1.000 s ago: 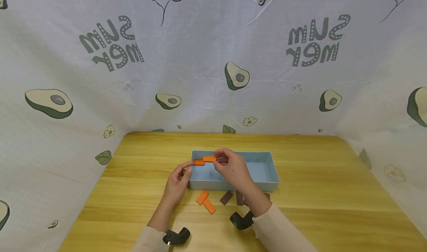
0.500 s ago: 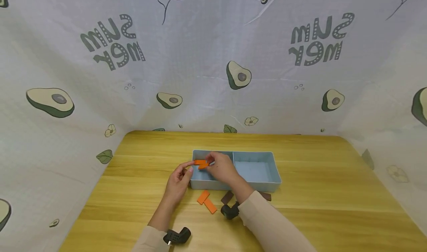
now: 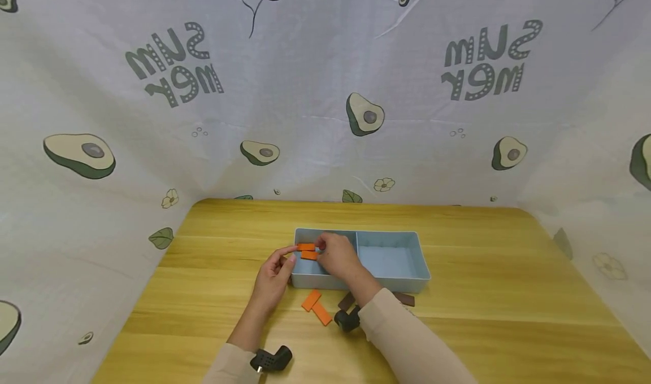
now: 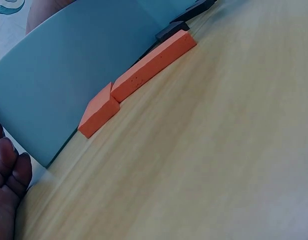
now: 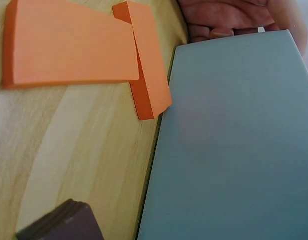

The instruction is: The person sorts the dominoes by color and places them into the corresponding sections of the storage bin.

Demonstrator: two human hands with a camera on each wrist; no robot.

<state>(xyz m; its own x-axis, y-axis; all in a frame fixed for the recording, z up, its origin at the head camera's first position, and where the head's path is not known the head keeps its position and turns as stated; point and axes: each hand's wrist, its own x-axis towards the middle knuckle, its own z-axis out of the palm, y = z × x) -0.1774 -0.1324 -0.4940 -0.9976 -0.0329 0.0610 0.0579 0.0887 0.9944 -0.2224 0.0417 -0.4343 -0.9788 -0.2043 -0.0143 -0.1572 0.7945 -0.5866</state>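
A light blue two-compartment box (image 3: 389,283) sits on the wooden table. My left hand (image 3: 271,279) holds its left end, index fingertip and thumb at the rim; in the left wrist view its curled fingers (image 4: 13,167) show beside the box corner. Inside the left compartment, my right hand (image 3: 339,258) pinches the right end of a flat orange block (image 3: 308,255). Right behind that one lies another orange block (image 3: 306,247), close to the left index fingertip. The right fingertips are partly hidden behind the hand.
Two orange blocks (image 3: 321,314) lie touching on the table before the box, also seen as an orange block (image 5: 69,45) up close. Dark brown blocks (image 3: 404,299) lie to their right, partly hidden by the right arm. A printed curtain (image 3: 315,90) hangs behind the table.
My right hand has moved left and down into the left compartment with its orange block, which now lies just in front of the other. The left hand has stayed at the box end.
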